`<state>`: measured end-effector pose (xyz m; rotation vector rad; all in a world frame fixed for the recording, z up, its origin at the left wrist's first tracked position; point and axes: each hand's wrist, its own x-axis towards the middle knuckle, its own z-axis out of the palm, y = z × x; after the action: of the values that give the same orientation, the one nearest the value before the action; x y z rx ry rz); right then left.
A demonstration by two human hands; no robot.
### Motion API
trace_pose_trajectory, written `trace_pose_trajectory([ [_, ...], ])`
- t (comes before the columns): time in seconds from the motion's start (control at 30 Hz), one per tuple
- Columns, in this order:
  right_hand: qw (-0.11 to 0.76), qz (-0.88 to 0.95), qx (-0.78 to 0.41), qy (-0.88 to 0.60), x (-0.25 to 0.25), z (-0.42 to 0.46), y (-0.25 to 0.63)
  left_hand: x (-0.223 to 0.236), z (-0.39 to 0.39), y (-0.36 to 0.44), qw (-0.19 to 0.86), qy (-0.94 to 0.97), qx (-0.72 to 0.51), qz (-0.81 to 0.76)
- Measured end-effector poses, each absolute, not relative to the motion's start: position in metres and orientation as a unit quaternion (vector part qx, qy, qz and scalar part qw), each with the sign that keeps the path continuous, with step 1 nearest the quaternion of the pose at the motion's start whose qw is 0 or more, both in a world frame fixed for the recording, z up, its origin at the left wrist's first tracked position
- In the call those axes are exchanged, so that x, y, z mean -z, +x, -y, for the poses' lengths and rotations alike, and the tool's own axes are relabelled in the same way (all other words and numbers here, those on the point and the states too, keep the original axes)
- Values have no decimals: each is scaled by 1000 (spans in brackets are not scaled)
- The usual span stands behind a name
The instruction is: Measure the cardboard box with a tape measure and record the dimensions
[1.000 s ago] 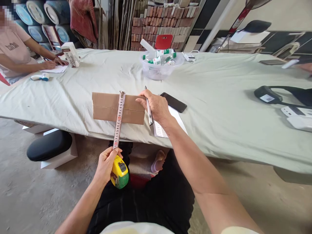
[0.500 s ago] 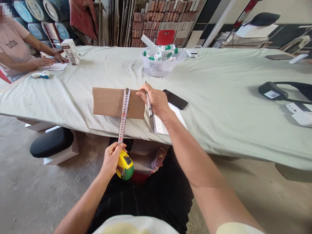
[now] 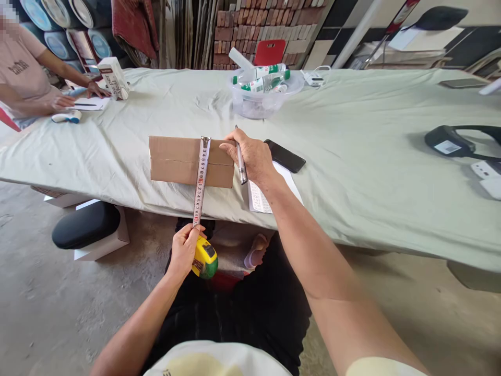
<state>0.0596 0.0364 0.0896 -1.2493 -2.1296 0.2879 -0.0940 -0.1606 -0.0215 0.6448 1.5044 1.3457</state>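
Observation:
A closed brown cardboard box [image 3: 174, 159] lies near the front edge of the cloth-covered table. Across its top runs the white blade of a yellow and green tape measure [image 3: 206, 256], its metal end hooked at the box's far edge. My left hand [image 3: 187, 249] is closed on the tape by its case, below the table edge. At the box's right end is my right hand [image 3: 252, 156], thumb and fingertips at the far corner. A pen [image 3: 240, 164] sits in that hand, pointing downward past the fingers. Under my right wrist lies a printed sheet [image 3: 260, 198].
Beside my right hand lies a black phone [image 3: 287, 156]. Further back stands a clear basin [image 3: 254, 107] with bottles. A black headset [image 3: 448, 141] rests at the right. Another person's hands [image 3: 96, 90] are at the far left, near a white box [image 3: 114, 78]. A black stool [image 3: 86, 224] stands below.
The tape and both hands keep nearly the same places on the box. My view has shifted slightly. The other person's nearer hand has drawn back from the paper, where a pen shows.

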Motion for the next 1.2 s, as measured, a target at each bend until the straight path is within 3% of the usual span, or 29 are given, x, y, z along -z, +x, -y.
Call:
trace_pose_trajectory([
  [0.37,308,814,-44,-490,-62,0,43,5,146,-110,456,285,-602,-590],
  [0.73,507,627,-313,-503,-16,-23,119,-13,118,-80,538,323,-543,-558],
  [0.97,545,539,-317,-558,-2,-46,182,-20,65,-35,644,355,-478,-480],
  [1.2,534,523,-375,-549,5,-66,186,-36,2,-8,713,315,-427,-458],
])
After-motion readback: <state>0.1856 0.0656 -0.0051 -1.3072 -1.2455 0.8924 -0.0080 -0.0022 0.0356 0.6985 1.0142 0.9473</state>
